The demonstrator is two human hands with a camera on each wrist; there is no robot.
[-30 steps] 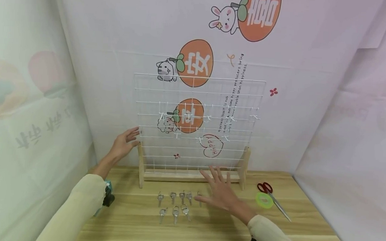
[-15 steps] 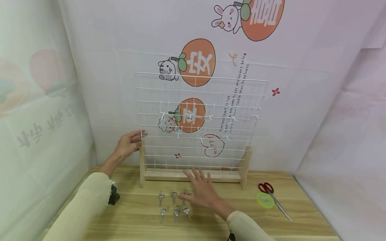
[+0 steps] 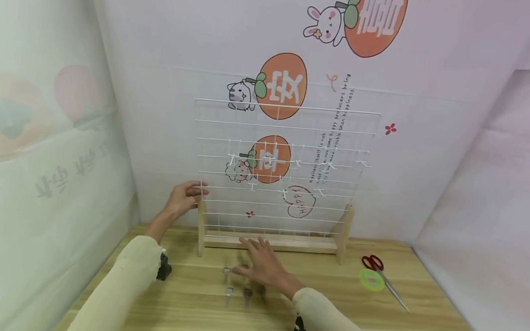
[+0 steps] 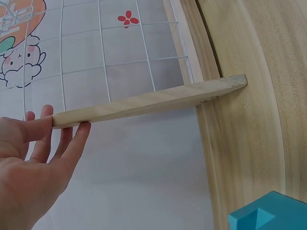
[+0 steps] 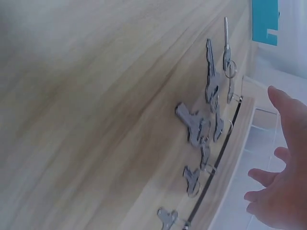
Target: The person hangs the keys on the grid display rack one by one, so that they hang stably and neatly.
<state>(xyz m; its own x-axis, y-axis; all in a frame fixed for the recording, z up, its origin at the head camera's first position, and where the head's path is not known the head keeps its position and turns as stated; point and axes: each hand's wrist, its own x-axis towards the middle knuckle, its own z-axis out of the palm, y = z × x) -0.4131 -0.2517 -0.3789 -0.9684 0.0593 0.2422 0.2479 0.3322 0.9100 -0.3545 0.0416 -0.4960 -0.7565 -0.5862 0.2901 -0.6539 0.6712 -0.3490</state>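
Note:
A white wire grid rack (image 3: 288, 106) stands on a wooden base (image 3: 270, 244), with several small white hooks (image 3: 297, 163) hung on its wires. At the left side, my left hand (image 3: 183, 197) holds the top end of the wooden upright (image 4: 144, 103), thumb on one side and fingers on the other in the left wrist view. My right hand (image 3: 266, 268), fingers spread and holding nothing, is over the keys in front of the base. Several metal keys (image 5: 211, 72) with small rings lie on the table in the right wrist view; in the head view the hand hides some of them.
Red-handled scissors (image 3: 389, 287) and a yellow-green tape roll (image 3: 364, 281) lie on the wooden table (image 3: 320, 308) at the right. White printed cloth (image 3: 160, 105) walls in the back and sides. A teal piece (image 4: 268, 213) shows at the left wrist view's lower corner.
My right hand has moved left across the keys. My left hand has come from beside the rack onto its left upright. The head view has shifted slightly left.

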